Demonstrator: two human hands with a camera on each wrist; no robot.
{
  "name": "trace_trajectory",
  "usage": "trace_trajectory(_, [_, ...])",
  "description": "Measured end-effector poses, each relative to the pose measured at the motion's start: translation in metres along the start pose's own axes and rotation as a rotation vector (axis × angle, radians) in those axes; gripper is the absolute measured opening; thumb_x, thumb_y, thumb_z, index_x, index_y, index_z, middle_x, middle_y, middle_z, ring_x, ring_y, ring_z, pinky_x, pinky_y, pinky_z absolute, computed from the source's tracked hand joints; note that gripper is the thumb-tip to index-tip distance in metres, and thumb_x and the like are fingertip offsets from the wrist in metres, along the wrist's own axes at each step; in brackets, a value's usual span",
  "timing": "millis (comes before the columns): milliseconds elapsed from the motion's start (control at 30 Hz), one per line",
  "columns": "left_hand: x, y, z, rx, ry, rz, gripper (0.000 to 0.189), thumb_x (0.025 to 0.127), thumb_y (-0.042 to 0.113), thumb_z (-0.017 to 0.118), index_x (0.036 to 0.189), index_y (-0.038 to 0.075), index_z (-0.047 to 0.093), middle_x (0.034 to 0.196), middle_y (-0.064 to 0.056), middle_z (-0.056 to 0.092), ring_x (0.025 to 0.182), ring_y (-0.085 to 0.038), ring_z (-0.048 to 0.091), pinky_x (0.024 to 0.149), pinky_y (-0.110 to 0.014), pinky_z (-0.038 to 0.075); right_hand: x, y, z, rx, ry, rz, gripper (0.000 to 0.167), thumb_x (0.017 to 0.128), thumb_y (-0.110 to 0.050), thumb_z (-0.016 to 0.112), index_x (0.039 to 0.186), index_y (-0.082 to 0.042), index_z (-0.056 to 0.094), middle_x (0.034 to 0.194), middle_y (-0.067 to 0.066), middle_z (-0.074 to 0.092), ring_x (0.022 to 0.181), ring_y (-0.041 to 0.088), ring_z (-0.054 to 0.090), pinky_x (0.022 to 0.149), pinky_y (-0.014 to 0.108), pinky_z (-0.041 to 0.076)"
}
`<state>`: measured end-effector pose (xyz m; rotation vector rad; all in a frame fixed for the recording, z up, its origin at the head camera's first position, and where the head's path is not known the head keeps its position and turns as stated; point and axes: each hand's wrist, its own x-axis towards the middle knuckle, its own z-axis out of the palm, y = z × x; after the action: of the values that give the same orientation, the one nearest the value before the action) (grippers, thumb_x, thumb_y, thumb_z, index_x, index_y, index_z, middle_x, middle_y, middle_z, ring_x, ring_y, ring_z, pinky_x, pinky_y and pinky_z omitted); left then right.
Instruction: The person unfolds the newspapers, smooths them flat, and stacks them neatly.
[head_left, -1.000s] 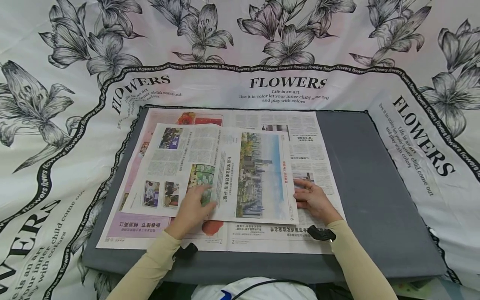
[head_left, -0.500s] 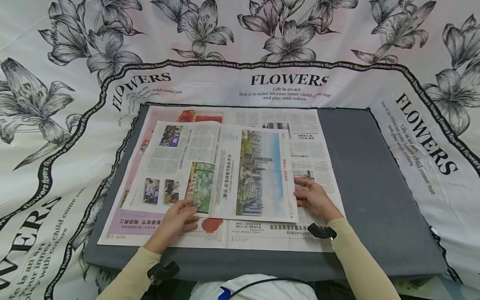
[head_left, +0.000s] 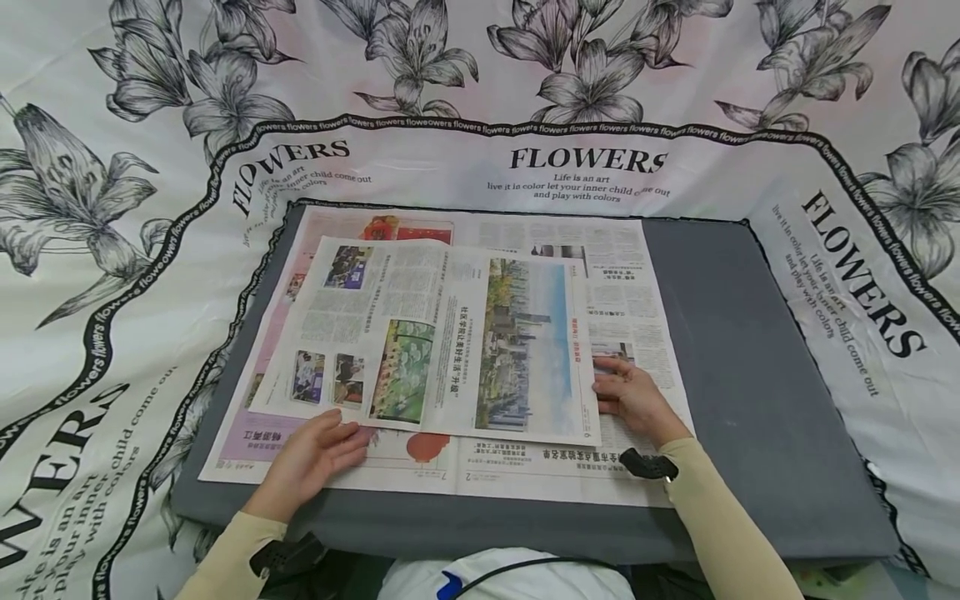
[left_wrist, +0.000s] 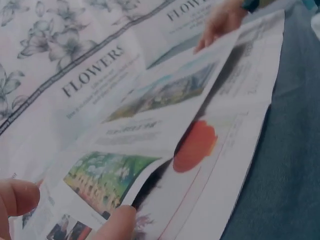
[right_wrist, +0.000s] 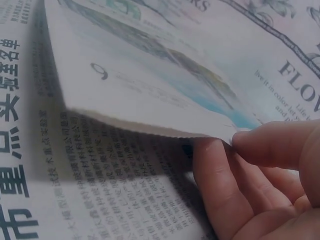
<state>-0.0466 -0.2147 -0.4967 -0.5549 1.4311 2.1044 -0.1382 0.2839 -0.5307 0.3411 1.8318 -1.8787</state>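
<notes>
A smaller newspaper [head_left: 459, 333], its pages folded flat, lies over a larger spread newspaper [head_left: 525, 479] with a pink left side. My right hand [head_left: 637, 400] pinches the smaller newspaper's right edge. In the right wrist view, the thumb [right_wrist: 272, 142] is on top and the other fingers are underneath, with that edge raised. My left hand [head_left: 311, 458] is at the smaller newspaper's lower left edge, fingers loosely extended. From the left wrist view, the thumb and a finger [left_wrist: 120, 225] are apart near the page; whether they touch it is hard to tell.
Both newspapers rest on a grey table [head_left: 757, 400]. A white cloth [head_left: 585, 179] printed with black flowers and "FLOWERS" lettering surrounds the table's back and sides. Dark wrist devices [head_left: 648, 464] are on both sleeves. A black cable [head_left: 525, 565] crosses the white clothing at the front.
My left hand has moved left and toward the body, from the green picture to the smaller newspaper's lower left edge. My right hand keeps its hold, and the newspapers have hardly moved.
</notes>
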Motion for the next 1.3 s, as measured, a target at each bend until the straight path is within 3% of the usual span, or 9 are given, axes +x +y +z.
trace_trajectory(167, [-0.001, 0.006, 0.007, -0.053, -0.033, -0.005, 0.073, 0.112, 0.029, 0.031, 0.162, 0.009, -0.018, 0.167, -0.033, -0.002, 0.155, -0.047, 0.015, 0.116, -0.045, 0.040, 0.000, -0.001, 0.001, 0.005, 0.000, 0.010, 0.069, 0.100, 0.001, 0.056, 0.161, 0.000, 0.022, 0.098, -0.012, 0.072, 0.084, 0.009, 0.075, 0.072, 0.027, 0.061])
trace_trajectory(533, [0.024, 0.035, 0.018, 0.056, -0.026, 0.061, 0.071, 0.112, 0.030, 0.031, 0.163, 0.015, -0.016, 0.170, -0.020, -0.015, 0.159, -0.040, 0.005, 0.126, -0.055, 0.020, -0.013, 0.007, 0.015, 0.032, -0.121, 0.033, 0.075, 0.098, 0.006, 0.056, 0.160, 0.007, 0.014, 0.096, -0.009, 0.075, 0.087, 0.009, 0.075, 0.073, 0.026, 0.062])
trace_trajectory(600, [0.033, 0.040, 0.023, 0.159, 0.006, 0.070, 0.071, 0.112, 0.029, 0.034, 0.164, 0.016, -0.011, 0.171, -0.018, -0.015, 0.159, -0.040, 0.003, 0.126, -0.057, 0.017, -0.015, 0.009, 0.016, 0.030, -0.157, 0.039, 0.075, 0.098, 0.007, 0.055, 0.160, 0.008, 0.012, 0.097, -0.008, 0.075, 0.089, 0.010, 0.075, 0.074, 0.027, 0.062])
trace_trajectory(667, [0.045, 0.045, 0.031, 0.335, 0.049, 0.093, 0.070, 0.111, 0.030, 0.039, 0.166, 0.016, -0.002, 0.172, -0.018, -0.010, 0.159, -0.040, 0.005, 0.125, -0.058, 0.019, -0.017, 0.011, 0.016, 0.018, -0.180, 0.045, 0.075, 0.099, 0.006, 0.054, 0.159, 0.008, 0.010, 0.098, -0.007, 0.074, 0.090, 0.010, 0.075, 0.075, 0.027, 0.062])
trace_trajectory(833, [0.079, 0.050, 0.062, 0.996, 0.110, 0.219, 0.074, 0.104, 0.031, 0.051, 0.164, 0.006, 0.016, 0.169, -0.030, 0.005, 0.155, -0.052, 0.010, 0.119, -0.070, 0.023, -0.014, 0.008, 0.014, 0.011, -0.162, 0.058, 0.069, 0.103, -0.004, 0.054, 0.159, 0.007, 0.015, 0.103, -0.006, 0.073, 0.091, 0.011, 0.076, 0.078, 0.030, 0.062])
trace_trajectory(933, [0.093, 0.045, 0.078, 1.278, 0.138, 0.244, 0.082, 0.099, 0.038, 0.060, 0.163, 0.007, 0.020, 0.168, -0.032, 0.003, 0.153, -0.056, 0.003, 0.113, -0.079, 0.021, -0.003, -0.001, 0.010, 0.043, -0.146, 0.069, 0.068, 0.106, -0.011, 0.053, 0.160, 0.005, 0.016, 0.102, -0.005, 0.073, 0.090, 0.012, 0.076, 0.080, 0.031, 0.062])
trace_trajectory(1033, [0.101, 0.036, 0.086, 1.439, 0.176, 0.193, 0.090, 0.094, 0.049, 0.066, 0.165, 0.017, 0.020, 0.169, -0.028, -0.001, 0.153, -0.056, 0.000, 0.106, -0.084, 0.024, 0.013, -0.017, 0.004, 0.051, -0.152, 0.057, 0.069, 0.108, -0.014, 0.050, 0.162, 0.004, 0.012, 0.102, -0.005, 0.073, 0.090, 0.011, 0.076, 0.082, 0.031, 0.062])
trace_trajectory(1133, [0.107, 0.027, 0.090, 1.520, 0.200, 0.162, 0.098, 0.090, 0.056, 0.070, 0.165, 0.022, 0.017, 0.170, -0.025, -0.004, 0.154, -0.055, -0.001, 0.106, -0.083, 0.025, 0.032, -0.035, -0.003, 0.014, -0.141, 0.038, 0.069, 0.109, -0.017, 0.048, 0.163, 0.001, 0.009, 0.104, -0.007, 0.072, 0.091, 0.009, 0.075, 0.082, 0.029, 0.061])
trace_trajectory(1300, [0.113, 0.020, 0.097, 1.564, 0.209, 0.177, 0.104, 0.086, 0.058, 0.074, 0.165, 0.022, 0.017, 0.170, -0.026, -0.001, 0.154, -0.057, 0.002, 0.107, -0.083, 0.024, 0.061, -0.061, -0.010, -0.062, -0.056, 0.025, 0.065, 0.109, -0.017, 0.049, 0.162, -0.001, 0.016, 0.109, -0.005, 0.065, 0.091, 0.007, 0.071, 0.082, 0.028, 0.060])
